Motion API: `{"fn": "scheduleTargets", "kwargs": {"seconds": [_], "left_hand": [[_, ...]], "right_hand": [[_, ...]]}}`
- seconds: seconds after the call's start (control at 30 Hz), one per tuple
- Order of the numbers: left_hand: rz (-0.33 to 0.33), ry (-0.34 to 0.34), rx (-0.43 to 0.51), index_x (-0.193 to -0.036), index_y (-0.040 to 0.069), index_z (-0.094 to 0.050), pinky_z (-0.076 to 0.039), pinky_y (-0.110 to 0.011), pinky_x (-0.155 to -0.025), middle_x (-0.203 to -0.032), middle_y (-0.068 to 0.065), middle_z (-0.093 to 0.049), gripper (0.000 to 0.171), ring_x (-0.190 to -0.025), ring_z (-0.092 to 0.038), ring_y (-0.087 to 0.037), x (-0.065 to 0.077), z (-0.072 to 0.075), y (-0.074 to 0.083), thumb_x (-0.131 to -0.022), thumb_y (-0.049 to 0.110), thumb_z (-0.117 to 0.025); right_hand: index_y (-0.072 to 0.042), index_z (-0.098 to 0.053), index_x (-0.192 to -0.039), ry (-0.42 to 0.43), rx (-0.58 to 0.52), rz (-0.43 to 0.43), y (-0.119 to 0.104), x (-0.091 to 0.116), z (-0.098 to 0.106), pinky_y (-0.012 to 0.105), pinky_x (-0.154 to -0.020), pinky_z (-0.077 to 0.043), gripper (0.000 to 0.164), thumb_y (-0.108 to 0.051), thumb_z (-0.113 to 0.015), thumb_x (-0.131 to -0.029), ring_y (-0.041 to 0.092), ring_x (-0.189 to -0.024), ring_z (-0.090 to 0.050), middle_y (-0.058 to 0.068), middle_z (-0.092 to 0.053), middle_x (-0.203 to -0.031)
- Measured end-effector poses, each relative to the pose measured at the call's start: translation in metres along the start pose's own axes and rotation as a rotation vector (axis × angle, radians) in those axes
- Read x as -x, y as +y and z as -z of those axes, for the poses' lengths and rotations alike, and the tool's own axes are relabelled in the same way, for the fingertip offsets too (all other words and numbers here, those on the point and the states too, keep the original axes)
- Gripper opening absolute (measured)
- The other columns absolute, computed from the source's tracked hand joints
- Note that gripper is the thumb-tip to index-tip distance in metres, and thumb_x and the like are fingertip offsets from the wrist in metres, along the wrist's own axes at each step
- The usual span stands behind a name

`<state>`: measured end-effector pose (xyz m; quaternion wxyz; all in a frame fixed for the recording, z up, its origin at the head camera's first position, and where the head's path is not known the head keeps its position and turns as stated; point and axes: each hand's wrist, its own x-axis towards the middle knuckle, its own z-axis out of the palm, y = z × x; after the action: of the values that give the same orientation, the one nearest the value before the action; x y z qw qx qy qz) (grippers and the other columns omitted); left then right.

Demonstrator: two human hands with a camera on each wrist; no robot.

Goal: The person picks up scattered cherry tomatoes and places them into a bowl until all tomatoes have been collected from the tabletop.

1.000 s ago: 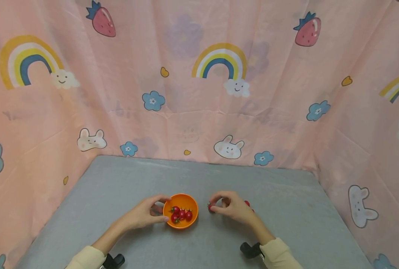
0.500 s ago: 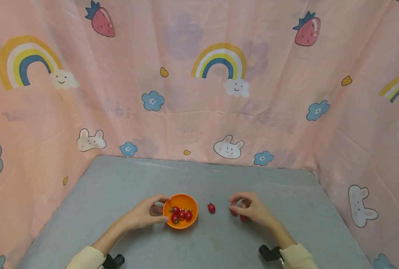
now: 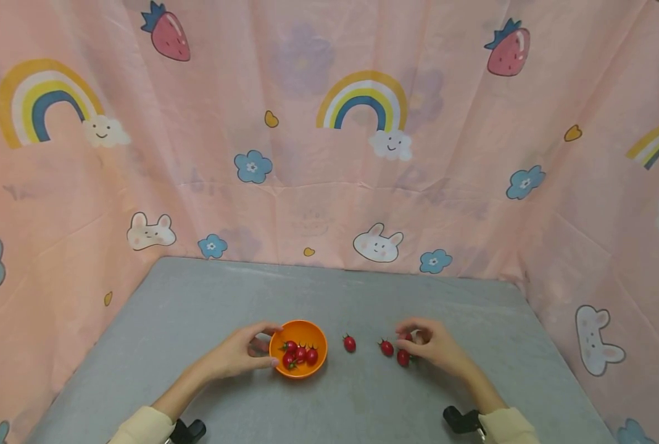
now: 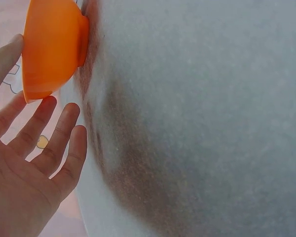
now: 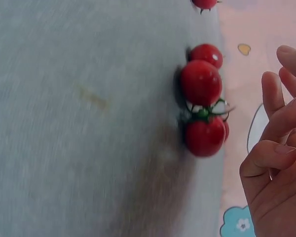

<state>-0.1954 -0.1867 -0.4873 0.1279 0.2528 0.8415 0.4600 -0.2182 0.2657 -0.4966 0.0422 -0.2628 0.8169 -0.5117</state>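
Note:
An orange bowl [image 3: 319, 330] with several red cherry tomatoes [image 3: 300, 354] in it stands on the table. My left hand [image 3: 239, 351] holds it by its left side; in the left wrist view the thumb is at the rim and fingertips touch the bowl's wall. To the right, one loose cherry tomato [image 3: 349, 344] lies alone. Farther right is a group of tomatoes, with one tomato [image 3: 386, 348] at its left and another tomato [image 3: 403, 358] nearer. My right hand [image 3: 432, 345] hovers over this group, partly covering it. In the right wrist view its fingers are loosely bent, apart from the tomatoes [image 5: 201, 82].
The grey table [image 3: 240, 290] extends round the bowl and tomatoes. A pink printed curtain [image 3: 307, 203] hangs behind it and at both sides. A black wrist mount [image 3: 463, 420] sits by the right sleeve, another mount [image 3: 187, 431] by the left.
My right hand has let go of a tomato, which now lies right of the bowl, and has moved right to the remaining group. The left hand and bowl have stayed put.

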Motion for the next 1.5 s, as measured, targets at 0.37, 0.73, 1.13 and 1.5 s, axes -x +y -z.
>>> {"fn": "scheduleTargets", "kwargs": {"seconds": [0.37, 0.73, 1.13, 1.5], "left_hand": [[0.0, 0.001, 0.01, -0.137, 0.006, -0.057, -0.057, -0.039, -0.085, -0.133, -0.012, -0.06, 0.054, -0.102, -0.066, -0.023, -0.001, 0.0, 0.002, -0.092, 0.025, -0.079], [-0.005, -0.003, 0.021, -0.139, 0.006, -0.056, -0.057, -0.038, -0.085, -0.136, -0.013, -0.058, 0.055, -0.104, -0.066, -0.026, 0.0, 0.002, 0.003, -0.092, 0.024, -0.079], [0.009, -0.001, 0.005, -0.139, 0.007, -0.056, -0.057, -0.037, -0.085, -0.135, -0.01, -0.059, 0.056, -0.104, -0.065, -0.024, 0.001, 0.001, 0.001, -0.092, 0.026, -0.079], [0.012, -0.008, -0.001, -0.139, 0.01, -0.056, -0.057, -0.035, -0.085, -0.135, -0.008, -0.059, 0.055, -0.103, -0.065, -0.022, -0.001, 0.0, -0.003, -0.092, 0.028, -0.08]], "right_hand": [[0.003, -0.068, -0.11, 0.027, 0.007, 0.02, 0.012, 0.015, 0.02, 0.025, -0.042, -0.038, 0.02, -0.003, -0.075, -0.092, 0.006, -0.05, -0.039, 0.018, -0.067, -0.096], [0.001, -0.066, -0.119, 0.009, 0.09, -0.117, 0.017, 0.028, 0.021, 0.024, -0.043, -0.037, 0.043, -0.015, -0.085, -0.084, 0.007, -0.053, -0.039, 0.016, -0.067, -0.112], [-0.003, -0.069, -0.115, 0.063, 0.171, -0.137, 0.023, 0.028, 0.011, 0.025, -0.054, -0.04, 0.043, -0.019, -0.089, -0.08, 0.023, -0.089, -0.058, 0.006, -0.068, -0.106], [-0.005, -0.071, -0.106, 0.071, 0.177, -0.107, 0.025, 0.026, 0.009, 0.025, -0.059, -0.043, 0.027, -0.01, -0.085, -0.083, 0.021, -0.088, -0.06, 0.002, -0.068, -0.098]]}}
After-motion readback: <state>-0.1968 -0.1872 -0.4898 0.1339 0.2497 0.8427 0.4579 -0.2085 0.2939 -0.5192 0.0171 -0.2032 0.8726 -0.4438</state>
